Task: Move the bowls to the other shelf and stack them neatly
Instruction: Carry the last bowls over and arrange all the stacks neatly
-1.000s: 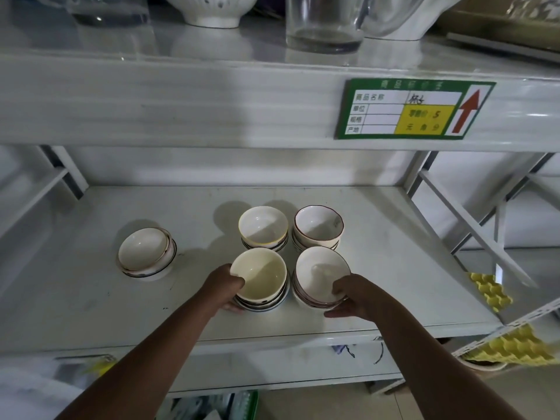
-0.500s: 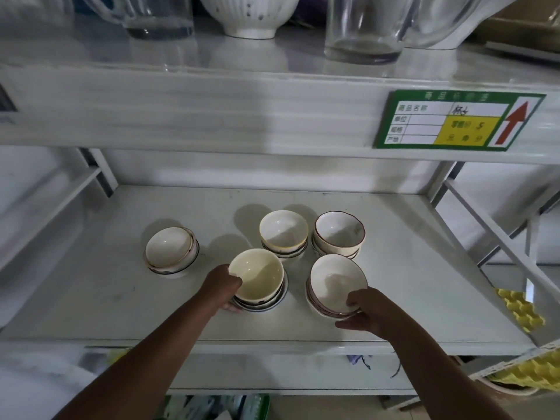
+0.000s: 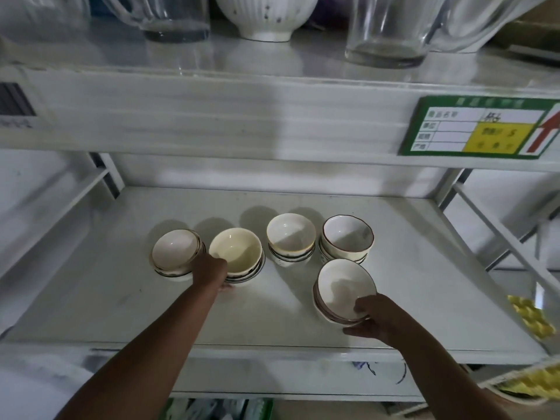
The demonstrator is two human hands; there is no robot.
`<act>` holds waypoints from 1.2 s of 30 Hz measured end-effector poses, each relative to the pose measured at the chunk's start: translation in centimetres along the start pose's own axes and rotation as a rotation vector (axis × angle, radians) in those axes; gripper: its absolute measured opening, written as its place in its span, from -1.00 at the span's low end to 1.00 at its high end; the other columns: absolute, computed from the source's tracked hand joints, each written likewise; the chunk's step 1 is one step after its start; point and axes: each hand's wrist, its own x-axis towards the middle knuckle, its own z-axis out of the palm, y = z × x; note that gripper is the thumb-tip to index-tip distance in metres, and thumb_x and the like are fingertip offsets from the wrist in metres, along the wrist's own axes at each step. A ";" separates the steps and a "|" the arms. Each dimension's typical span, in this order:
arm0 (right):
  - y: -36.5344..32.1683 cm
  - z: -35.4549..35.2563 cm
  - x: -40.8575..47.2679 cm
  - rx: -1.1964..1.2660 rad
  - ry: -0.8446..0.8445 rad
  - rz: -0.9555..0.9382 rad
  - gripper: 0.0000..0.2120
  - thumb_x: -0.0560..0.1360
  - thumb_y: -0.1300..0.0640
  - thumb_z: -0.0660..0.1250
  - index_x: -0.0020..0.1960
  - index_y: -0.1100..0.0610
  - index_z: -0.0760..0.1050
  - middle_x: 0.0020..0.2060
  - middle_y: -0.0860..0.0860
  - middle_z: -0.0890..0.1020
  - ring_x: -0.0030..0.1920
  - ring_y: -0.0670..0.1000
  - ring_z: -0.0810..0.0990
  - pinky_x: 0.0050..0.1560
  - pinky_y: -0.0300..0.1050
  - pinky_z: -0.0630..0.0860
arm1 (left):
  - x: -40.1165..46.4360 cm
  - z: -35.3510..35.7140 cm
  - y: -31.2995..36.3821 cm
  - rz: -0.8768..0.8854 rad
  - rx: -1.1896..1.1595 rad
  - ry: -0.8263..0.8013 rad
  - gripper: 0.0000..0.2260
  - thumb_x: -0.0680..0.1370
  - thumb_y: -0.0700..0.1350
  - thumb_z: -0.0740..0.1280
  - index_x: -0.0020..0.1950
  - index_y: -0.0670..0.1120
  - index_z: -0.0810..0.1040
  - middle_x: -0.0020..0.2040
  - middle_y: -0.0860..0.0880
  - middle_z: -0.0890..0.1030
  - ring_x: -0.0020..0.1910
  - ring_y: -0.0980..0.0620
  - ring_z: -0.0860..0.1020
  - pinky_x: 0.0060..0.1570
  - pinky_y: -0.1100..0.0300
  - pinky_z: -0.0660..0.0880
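Note:
Several short stacks of small bowls stand on the white middle shelf (image 3: 91, 298). My left hand (image 3: 210, 269) grips the near side of the cream bowl stack (image 3: 235, 250), which sits close beside the leftmost white stack (image 3: 174, 251). My right hand (image 3: 374, 318) holds the near rim of the brown-rimmed front stack (image 3: 341, 286), thumb over the rim, fingers beneath. Behind stand a yellow-rimmed stack (image 3: 289, 234) and a wavy brown-rimmed stack (image 3: 347, 236).
The upper shelf carries a glass tumbler (image 3: 386, 31), a glass jug (image 3: 172, 18) and a ribbed white bowl (image 3: 266, 16). A green price label (image 3: 478, 128) hangs on its front edge. Yellow egg trays (image 3: 528, 321) lie lower right. Diagonal shelf braces flank both sides.
My left hand has pushed the cream stack left and back, up beside the leftmost stack. My right hand still holds the front right stack, which keeps its place in front of the wavy-rimmed stack.

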 end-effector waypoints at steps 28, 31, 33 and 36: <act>0.3 -0.3 0.5 0.023 -0.001 0.027 -0.64 0.53 0.37 0.17 0.31 0.23 0.39 0.08 0.26 0.51 -0.05 0.26 0.60 -0.12 0.16 0.67 | 2.4 1.9 1.2 -0.218 -0.284 -0.084 -0.65 0.56 -0.14 0.24 0.35 -0.13 0.35 0.14 -0.18 0.40 0.05 -0.21 0.46 0.03 -0.21 0.52; 0.4 -0.4 0.5 -0.047 0.006 -0.004 -0.68 0.58 0.28 0.20 0.33 0.19 0.39 0.06 0.24 0.54 -0.08 0.21 0.62 -0.18 0.07 0.66 | 1.8 1.7 0.2 -0.234 -0.253 -0.137 -0.66 0.56 0.03 0.27 0.26 -0.09 0.35 0.12 -0.21 0.38 0.06 -0.25 0.45 -0.03 -0.18 0.52; 0.3 -0.4 0.4 -0.104 0.029 -0.027 -0.64 0.54 0.23 0.23 0.33 0.16 0.39 0.04 0.21 0.57 -0.09 0.19 0.63 -0.20 0.03 0.65 | 1.3 1.9 -0.9 -0.263 -0.241 -0.184 -0.62 0.56 0.12 0.26 0.22 -0.11 0.33 0.08 -0.20 0.37 0.07 -0.25 0.44 -0.04 -0.16 0.51; 0.2 -0.5 0.5 -0.133 0.031 -0.063 -0.53 0.41 0.19 0.27 0.32 0.13 0.41 0.02 0.20 0.59 -0.10 0.19 0.64 -0.27 -0.01 0.65 | 0.3 2.5 -2.3 -0.291 -0.222 -0.234 -0.59 0.55 0.17 0.25 0.15 -0.15 0.35 -0.09 -0.17 0.36 -0.09 -0.19 0.47 -0.02 -0.14 0.49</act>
